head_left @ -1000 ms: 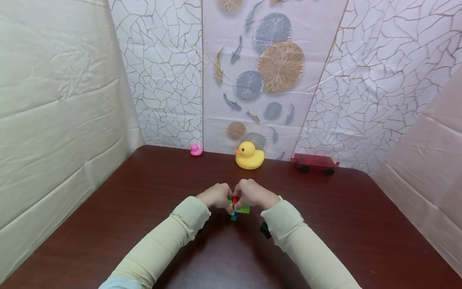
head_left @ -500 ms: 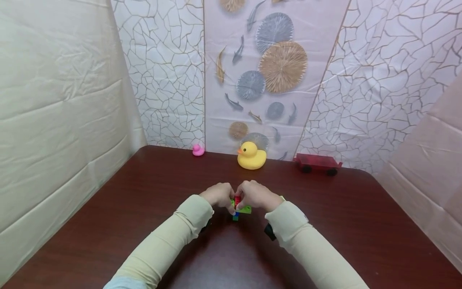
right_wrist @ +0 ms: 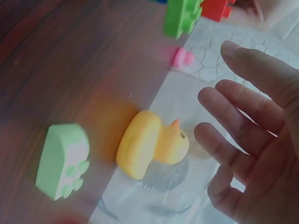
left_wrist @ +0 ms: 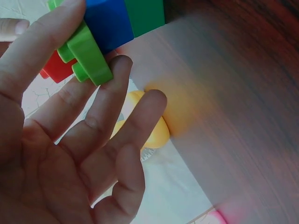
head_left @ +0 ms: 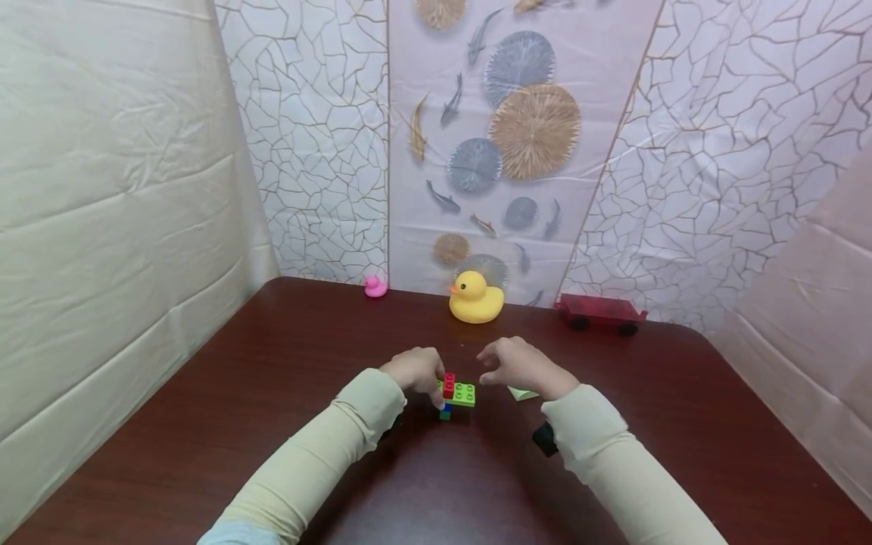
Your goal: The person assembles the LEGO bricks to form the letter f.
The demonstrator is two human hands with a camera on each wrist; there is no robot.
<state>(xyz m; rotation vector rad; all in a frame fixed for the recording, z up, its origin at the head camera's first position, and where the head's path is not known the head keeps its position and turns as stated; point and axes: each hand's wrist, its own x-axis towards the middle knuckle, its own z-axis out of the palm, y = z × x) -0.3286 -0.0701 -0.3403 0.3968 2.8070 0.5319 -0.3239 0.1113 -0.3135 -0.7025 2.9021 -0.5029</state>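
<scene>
My left hand pinches one end of a small toy-brick build between thumb and fingers. On top of it is a red brick, set across a lime green studded plate. Below come a blue brick and a dark green brick, stacked as a column under the plate. My right hand hovers to the right of the build, apart from it, fingers loosely bent around nothing. A pale green curved brick lies on the table beneath the right hand, partly hidden by it in the head view.
Along the back edge of the brown table stand a small pink duck, a larger yellow duck and a red wheeled wagon. Patterned cloth hangs behind them.
My right hand has let go of the build and moved right, uncovering the red brick, the lime plate and part of the pale green brick. The left hand keeps its hold.
</scene>
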